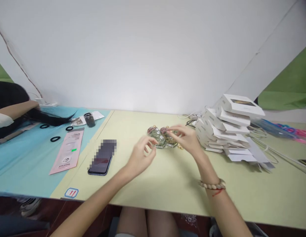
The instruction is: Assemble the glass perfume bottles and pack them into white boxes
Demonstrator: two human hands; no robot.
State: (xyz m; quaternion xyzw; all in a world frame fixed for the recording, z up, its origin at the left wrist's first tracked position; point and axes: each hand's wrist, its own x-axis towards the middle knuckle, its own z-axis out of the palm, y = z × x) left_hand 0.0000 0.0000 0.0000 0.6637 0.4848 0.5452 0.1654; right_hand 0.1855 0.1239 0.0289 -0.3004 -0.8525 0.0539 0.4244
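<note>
You are holding your left hand [141, 153] and right hand [187, 138] narrowly curled; whether they are gripping anything, you cannot tell. Between them, partly hidden by fingers, shiny rounded pink-and-green patterned pieces [156, 135] are lying on the pale-yellow worktop [165, 181].

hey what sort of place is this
Probably a shared workroom: a pile of white boxes and a label marked in red sit on the long worktop, with another person's arm at its left.
</note>
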